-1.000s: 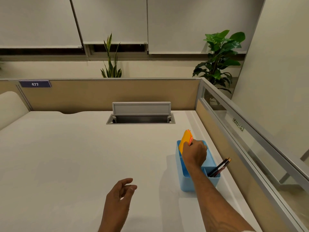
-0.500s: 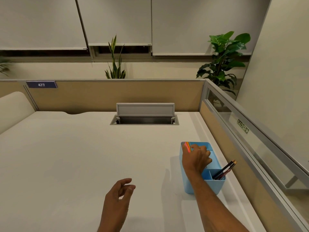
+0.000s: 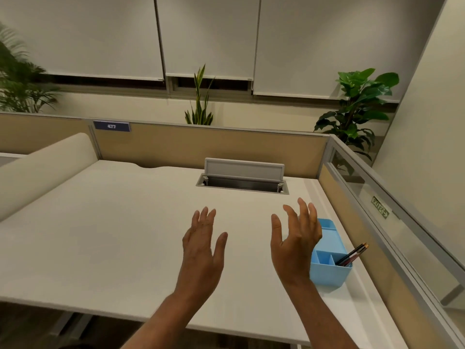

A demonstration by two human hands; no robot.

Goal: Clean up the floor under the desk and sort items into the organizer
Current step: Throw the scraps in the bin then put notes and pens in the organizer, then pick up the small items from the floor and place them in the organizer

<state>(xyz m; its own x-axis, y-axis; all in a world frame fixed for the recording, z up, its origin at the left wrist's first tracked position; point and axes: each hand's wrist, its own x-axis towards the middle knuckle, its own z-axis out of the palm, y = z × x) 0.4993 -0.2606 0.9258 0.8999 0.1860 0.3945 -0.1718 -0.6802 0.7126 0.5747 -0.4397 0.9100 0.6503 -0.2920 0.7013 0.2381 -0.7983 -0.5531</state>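
Observation:
A light blue organizer (image 3: 329,272) with several compartments stands on the white desk (image 3: 113,235) near its right edge. Pencils (image 3: 353,254) lean out of its front right compartment. My right hand (image 3: 294,245) is raised in front of the organizer's left side, fingers spread, holding nothing, and it hides part of the box. My left hand (image 3: 203,245) is raised beside it over the middle of the desk, fingers apart and empty. The orange item is not visible now.
An open cable hatch (image 3: 242,181) with its grey flap up sits at the back of the desk. Beige partitions (image 3: 214,147) and a glass side panel (image 3: 402,222) fence the back and right. Dark floor (image 3: 37,328) shows under the desk's front edge.
My right hand pushed the orange item down into the organizer, let go and lifted out, open. My left hand rose from the desk's front. The view pulled back.

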